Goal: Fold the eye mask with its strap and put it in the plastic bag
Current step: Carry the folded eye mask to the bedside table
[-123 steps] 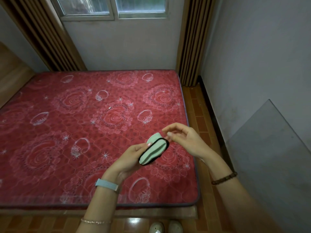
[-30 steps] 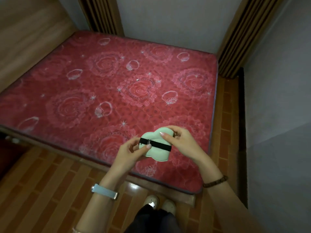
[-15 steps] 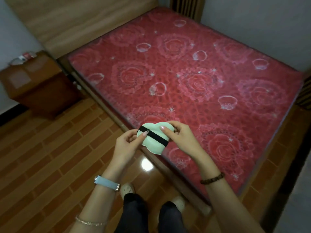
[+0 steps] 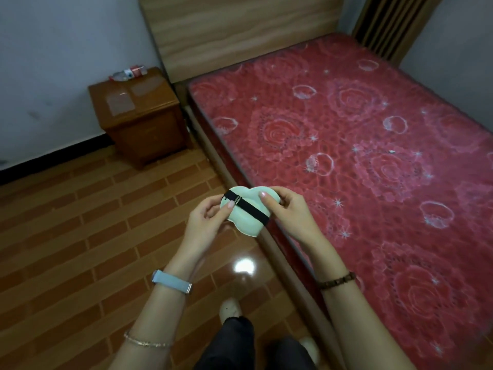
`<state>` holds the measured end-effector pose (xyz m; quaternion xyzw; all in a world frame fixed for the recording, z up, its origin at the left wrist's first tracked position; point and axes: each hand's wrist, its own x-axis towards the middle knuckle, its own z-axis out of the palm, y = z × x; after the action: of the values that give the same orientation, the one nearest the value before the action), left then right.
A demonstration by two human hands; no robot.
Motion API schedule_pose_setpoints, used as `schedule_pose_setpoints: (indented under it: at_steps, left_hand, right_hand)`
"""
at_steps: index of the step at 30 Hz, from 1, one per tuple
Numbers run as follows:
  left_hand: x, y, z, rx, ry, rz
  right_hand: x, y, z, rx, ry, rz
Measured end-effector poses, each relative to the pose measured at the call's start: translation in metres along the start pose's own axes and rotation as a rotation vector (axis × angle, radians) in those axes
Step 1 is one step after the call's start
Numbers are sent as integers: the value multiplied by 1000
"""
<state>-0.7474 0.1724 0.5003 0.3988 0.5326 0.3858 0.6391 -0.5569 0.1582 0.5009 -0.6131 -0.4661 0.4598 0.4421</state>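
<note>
A pale green eye mask (image 4: pixel 246 220), folded into a small pad, is held between both hands in mid-air over the bed's edge. Its black strap (image 4: pixel 249 207) runs diagonally across the top. My left hand (image 4: pixel 209 217) pinches the mask's left end with thumb on the strap. At the right end, my right hand (image 4: pixel 286 212) grips with fingers curled over the edge. Clear plastic bags (image 4: pixel 120 104) lie flat on the nightstand at the far left.
A wooden nightstand (image 4: pixel 145 129) stands by the wall, with a plastic bottle (image 4: pixel 128 73) lying at its back. The bed with a red rose-pattern mattress (image 4: pixel 373 145) fills the right side. A wooden headboard (image 4: pixel 240 30) rises behind. Tiled floor (image 4: pixel 80 236) lies below.
The view has swung left from the bed toward the nightstand, which now shows fully. Both hands keep the same hold on the folded mask and strap.
</note>
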Motion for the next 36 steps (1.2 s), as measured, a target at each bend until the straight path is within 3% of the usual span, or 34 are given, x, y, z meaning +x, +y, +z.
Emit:
schedule_pose_setpoints:
  at_steps: [15,36]
  left_hand:
    - [41,31,-126,-116,304,59]
    - [181,103,-188,-216,524,108]
  right_hand:
    - [96,-40,133,11,-326,-42]
    - [287,-97,211,1,-573,-99]
